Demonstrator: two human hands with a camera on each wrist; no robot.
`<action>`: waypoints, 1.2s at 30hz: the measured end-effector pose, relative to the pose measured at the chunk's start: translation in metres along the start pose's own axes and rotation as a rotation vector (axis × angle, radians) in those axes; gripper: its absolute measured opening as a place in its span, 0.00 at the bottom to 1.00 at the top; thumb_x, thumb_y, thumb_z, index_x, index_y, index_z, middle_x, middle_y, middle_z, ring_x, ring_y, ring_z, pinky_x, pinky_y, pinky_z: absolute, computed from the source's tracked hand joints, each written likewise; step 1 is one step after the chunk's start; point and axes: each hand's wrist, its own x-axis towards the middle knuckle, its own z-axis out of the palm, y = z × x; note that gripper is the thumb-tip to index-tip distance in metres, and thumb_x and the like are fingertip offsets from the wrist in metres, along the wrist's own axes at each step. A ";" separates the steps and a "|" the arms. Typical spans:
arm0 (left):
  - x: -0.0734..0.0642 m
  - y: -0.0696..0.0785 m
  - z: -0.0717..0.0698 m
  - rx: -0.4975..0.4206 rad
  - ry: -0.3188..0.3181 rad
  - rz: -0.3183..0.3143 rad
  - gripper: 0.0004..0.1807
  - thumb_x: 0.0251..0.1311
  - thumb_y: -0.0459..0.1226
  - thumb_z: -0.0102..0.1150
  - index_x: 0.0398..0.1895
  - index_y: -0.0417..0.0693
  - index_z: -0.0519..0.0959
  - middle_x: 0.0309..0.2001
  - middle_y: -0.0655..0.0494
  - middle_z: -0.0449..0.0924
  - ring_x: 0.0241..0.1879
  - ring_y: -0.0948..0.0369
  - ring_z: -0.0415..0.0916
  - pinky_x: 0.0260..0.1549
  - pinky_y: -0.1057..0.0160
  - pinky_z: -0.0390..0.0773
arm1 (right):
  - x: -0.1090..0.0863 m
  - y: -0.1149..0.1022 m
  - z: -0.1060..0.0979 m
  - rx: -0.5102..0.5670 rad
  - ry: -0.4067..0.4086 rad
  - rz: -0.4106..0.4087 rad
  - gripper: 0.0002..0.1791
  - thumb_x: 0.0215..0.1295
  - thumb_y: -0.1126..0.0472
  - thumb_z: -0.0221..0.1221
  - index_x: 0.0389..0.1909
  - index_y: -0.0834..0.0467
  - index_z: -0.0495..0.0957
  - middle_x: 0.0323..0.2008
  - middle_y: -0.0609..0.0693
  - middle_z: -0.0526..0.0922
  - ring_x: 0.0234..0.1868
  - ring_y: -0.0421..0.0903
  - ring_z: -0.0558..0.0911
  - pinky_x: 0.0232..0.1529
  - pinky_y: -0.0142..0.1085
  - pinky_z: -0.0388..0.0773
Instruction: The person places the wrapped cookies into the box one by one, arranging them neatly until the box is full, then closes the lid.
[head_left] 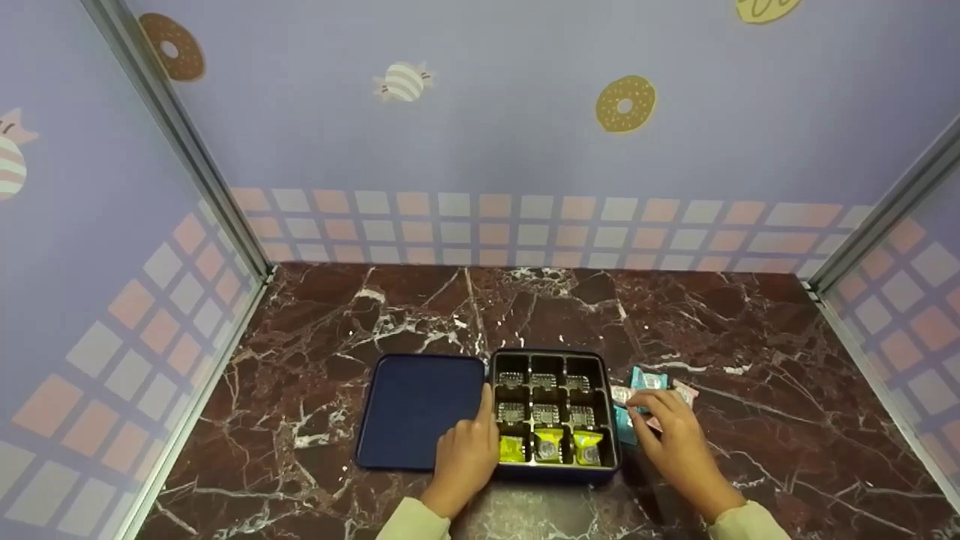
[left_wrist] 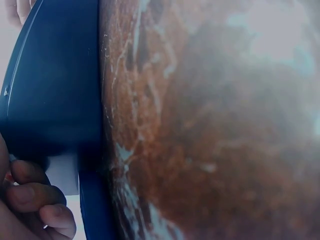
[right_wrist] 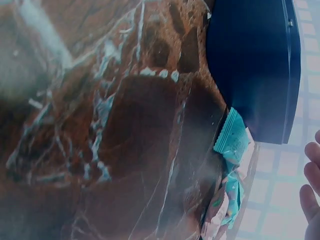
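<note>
A dark blue tin (head_left: pixel 559 474) with a black compartment tray (head_left: pixel 547 401) lies on the table. Three yellow-wrapped candies (head_left: pixel 549 445) sit in its front row; the compartments behind them hold none. My left hand (head_left: pixel 466 450) is at the tin's left side, index finger stretched along that edge and the other fingers bent, as the left wrist view shows. To the right of the tin, my right hand (head_left: pixel 675 439) hovers over teal candies (head_left: pixel 649 379) and pink candies (head_left: pixel 685 391), partly covering them. Its thumb and index fingertips are close together, with nothing visible between them.
The tin's blue lid (head_left: pixel 421 411) lies flat to the left, close beside the tin. The marbled table (head_left: pixel 315 337) is bounded by a patterned back wall (head_left: pixel 480 150) and by side walls with metal corner posts.
</note>
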 end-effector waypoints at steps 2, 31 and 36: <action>0.000 0.000 0.000 -0.006 -0.005 0.002 0.27 0.67 0.38 0.50 0.69 0.44 0.67 0.09 0.57 0.65 0.09 0.63 0.57 0.09 0.65 0.55 | -0.002 0.001 0.000 -0.012 0.001 0.004 0.12 0.47 0.74 0.69 0.31 0.58 0.82 0.36 0.49 0.83 0.39 0.46 0.79 0.48 0.31 0.69; 0.000 -0.001 -0.001 0.010 -0.023 0.007 0.27 0.68 0.38 0.49 0.69 0.43 0.66 0.09 0.58 0.63 0.09 0.64 0.54 0.09 0.66 0.54 | -0.013 0.007 0.005 -0.099 -0.229 0.156 0.21 0.42 0.69 0.73 0.41 0.59 0.83 0.41 0.54 0.83 0.44 0.54 0.79 0.48 0.49 0.75; 0.000 -0.001 -0.002 -0.004 -0.026 0.011 0.27 0.68 0.38 0.49 0.70 0.43 0.66 0.09 0.60 0.61 0.09 0.66 0.53 0.09 0.68 0.53 | -0.012 0.009 0.008 -0.108 -0.263 0.153 0.23 0.42 0.71 0.72 0.44 0.60 0.82 0.44 0.56 0.82 0.46 0.56 0.79 0.50 0.51 0.75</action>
